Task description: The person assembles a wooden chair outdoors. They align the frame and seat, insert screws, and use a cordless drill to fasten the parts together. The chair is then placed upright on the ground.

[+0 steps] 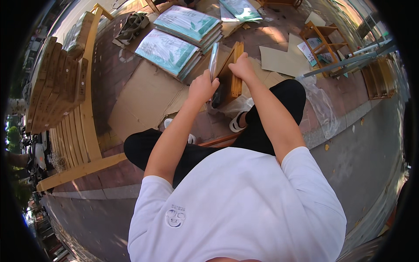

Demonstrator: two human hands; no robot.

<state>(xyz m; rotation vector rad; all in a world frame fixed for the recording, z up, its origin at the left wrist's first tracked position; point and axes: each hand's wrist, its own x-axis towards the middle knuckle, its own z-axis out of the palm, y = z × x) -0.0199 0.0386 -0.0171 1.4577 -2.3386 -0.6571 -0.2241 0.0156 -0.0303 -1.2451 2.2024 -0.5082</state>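
My left hand (203, 89) is closed round the near edge of a clear plastic bag (213, 61), which stands up on its edge in front of me. Beside it, my right hand (243, 69) grips the upper right side of a stack of orange-brown wooden boards (236, 85) held upright. The boards stand between my two hands, and a dark lower part shows near the plastic. Loose clear film lies under them. My fingertips are partly hidden on both sides.
Flattened cardboard (146, 98) covers the brick paving. Ahead lie stacks of green-and-white flat packages (168, 51). To the left, brown cartons (52, 87) rest on a wooden bench (72, 139). A small wooden shelf (325, 41) and metal tubes (349, 61) are at right.
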